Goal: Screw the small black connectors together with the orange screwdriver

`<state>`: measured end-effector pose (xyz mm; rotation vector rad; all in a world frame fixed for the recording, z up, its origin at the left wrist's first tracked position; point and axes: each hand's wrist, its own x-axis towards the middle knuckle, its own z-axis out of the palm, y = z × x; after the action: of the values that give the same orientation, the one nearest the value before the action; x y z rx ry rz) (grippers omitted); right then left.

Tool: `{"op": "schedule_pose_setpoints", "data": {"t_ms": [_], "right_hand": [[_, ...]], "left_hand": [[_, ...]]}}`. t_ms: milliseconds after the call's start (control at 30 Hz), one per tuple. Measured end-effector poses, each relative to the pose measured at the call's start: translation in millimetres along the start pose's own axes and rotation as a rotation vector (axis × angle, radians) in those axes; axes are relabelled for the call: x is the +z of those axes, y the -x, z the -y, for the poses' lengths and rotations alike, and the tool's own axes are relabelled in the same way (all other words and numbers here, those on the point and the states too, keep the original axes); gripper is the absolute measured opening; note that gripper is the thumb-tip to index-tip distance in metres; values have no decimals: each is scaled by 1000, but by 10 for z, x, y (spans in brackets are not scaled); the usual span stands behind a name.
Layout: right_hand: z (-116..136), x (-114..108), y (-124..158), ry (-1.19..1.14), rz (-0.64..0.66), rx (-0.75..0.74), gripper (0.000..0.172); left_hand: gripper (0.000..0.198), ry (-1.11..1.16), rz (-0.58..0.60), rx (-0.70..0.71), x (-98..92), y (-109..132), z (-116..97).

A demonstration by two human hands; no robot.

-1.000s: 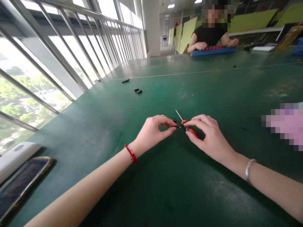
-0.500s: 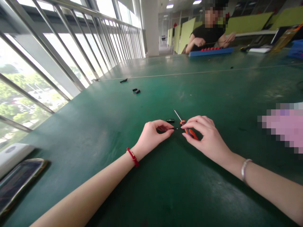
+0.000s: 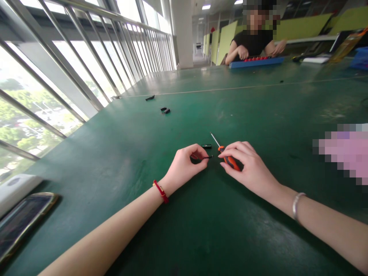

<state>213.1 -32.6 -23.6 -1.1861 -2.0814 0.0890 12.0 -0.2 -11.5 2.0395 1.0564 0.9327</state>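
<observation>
Between its thumb and index finger, my left hand (image 3: 189, 161) pinches a small thin black piece (image 3: 210, 156) that points right. My right hand (image 3: 247, 163) is beside an orange and black screwdriver (image 3: 232, 163), its thumb and fingertips apart with nothing visible between them. The screwdriver lies on the green table (image 3: 184, 214), partly behind the right fingers, its metal shaft pointing up and left. Just beyond the left fingertips lies a small black rectangular part (image 3: 206, 146).
Small black parts (image 3: 166, 110) and another black piece (image 3: 150, 98) lie farther back. A phone (image 3: 27, 222) and white object (image 3: 17, 189) are at left, near a railing. Across the table a person (image 3: 253, 44) sits at a blue tray (image 3: 255, 63).
My left fingers have shifted slightly, and the thin black piece shows more of its length. My right hand has moved a little left. The person's hand across the table has lowered toward the tray.
</observation>
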Motion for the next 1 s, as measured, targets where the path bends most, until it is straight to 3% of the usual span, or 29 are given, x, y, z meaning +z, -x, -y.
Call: {"op": "schedule_pose_setpoints", "data": {"t_ms": [133, 300, 433, 1000], "right_hand": [[5, 2, -1, -7, -5, -2, 15], [-2, 5, 0, -1, -18, -10, 14], [-7, 5, 3, 2, -18, -18, 14], [11, -17, 12, -13, 6, -84, 22]], "left_hand": [[4, -86, 6, 38, 9, 3, -15], [9, -337, 56, 198, 35, 26, -43], [11, -368, 73, 263, 46, 44, -34], [10, -156, 50, 142, 9, 51, -48]]}}
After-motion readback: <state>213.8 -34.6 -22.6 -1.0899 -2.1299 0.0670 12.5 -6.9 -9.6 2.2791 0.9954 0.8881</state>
